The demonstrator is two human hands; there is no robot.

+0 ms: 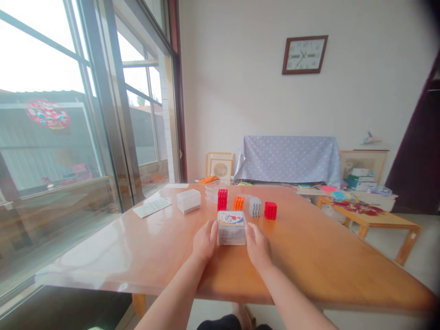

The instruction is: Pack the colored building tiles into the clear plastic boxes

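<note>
A small clear plastic box point(231, 228) with a printed label on its lid sits on the wooden table point(309, 256). My left hand point(205, 241) presses against its left side and my right hand point(257, 245) against its right side, so both hold it between them. Just behind the box stand a tall red block stack point(222, 200), an orange block stack point(238, 203), a grey block stack point(255, 206) and a red block cube point(270, 210).
A white lidded box point(188, 200) and a paper sheet point(151, 207) lie at the table's back left, near the big window. A low wooden side table point(374, 217) with clutter stands to the right. A cloth-covered piece of furniture point(288, 158) is against the far wall.
</note>
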